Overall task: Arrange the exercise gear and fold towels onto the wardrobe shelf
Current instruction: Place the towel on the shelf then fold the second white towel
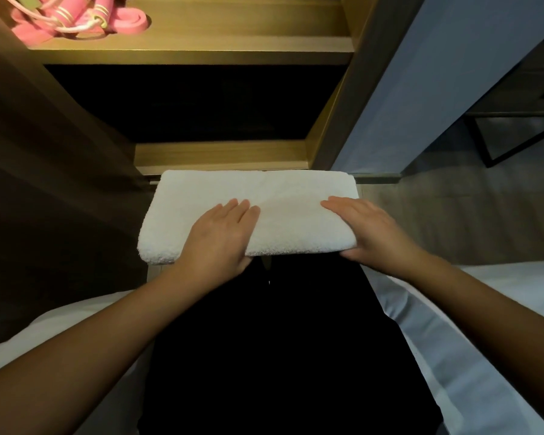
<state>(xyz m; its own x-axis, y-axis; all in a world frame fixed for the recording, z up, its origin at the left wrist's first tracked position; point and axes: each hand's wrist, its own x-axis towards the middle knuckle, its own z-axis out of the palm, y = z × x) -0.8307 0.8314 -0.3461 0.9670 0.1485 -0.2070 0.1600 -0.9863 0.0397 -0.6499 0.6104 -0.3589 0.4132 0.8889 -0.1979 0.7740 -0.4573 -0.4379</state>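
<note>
A folded white towel point(280, 196) is gripped at its near edge by both hands in the middle of the frame. The left hand point(220, 233) is laid on the towel's top with the fingers straight and close together; its thumb is hidden under the edge, so the pinch is only partly seen. The right hand point(371, 230) is placed near the towel's right end, fingers flat on top and the thumb tucked beneath the near edge, so the cloth is clamped between them. Both forearms are stretched forward from the lower corners of the frame, wrists nearly level and palms turned down. The towel is held flat and level in front of the open wardrobe point(368, 73), just before its lower ledge point(220, 155). On the upper shelf point(201, 42), at the upper left of the frame, a pink skipping rope point(63, 14) and a pink band point(132, 22) are seen lying together. White bedding point(515, 293) is seen at the lower right.
</note>
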